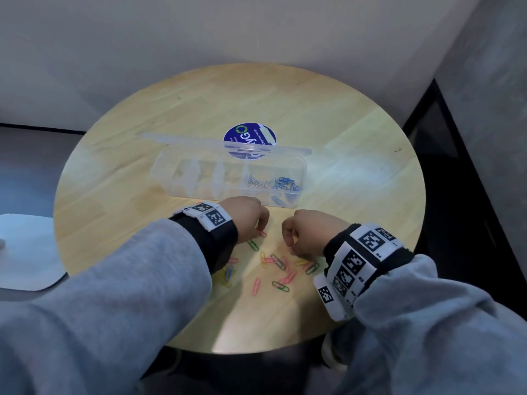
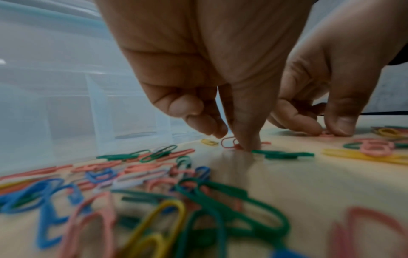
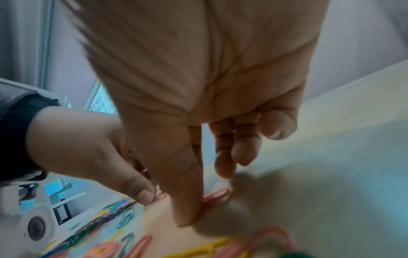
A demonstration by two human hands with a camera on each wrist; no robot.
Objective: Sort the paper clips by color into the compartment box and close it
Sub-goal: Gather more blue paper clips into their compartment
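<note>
A clear compartment box stands open mid-table, its lid tipped back. Silver clips lie in one compartment and blue clips in the rightmost one. Loose pink, green, yellow and blue paper clips are scattered on the table just in front of the box. My left hand has curled fingers and pinches a pink clip against the wood. Close beside it, my right hand pinches another pink clip flat on the table between thumb and forefinger.
The round wooden table has a blue round sticker behind the box. A denser heap of mixed clips lies under my left wrist. A white surface sits off the table's left edge; walls stand close behind.
</note>
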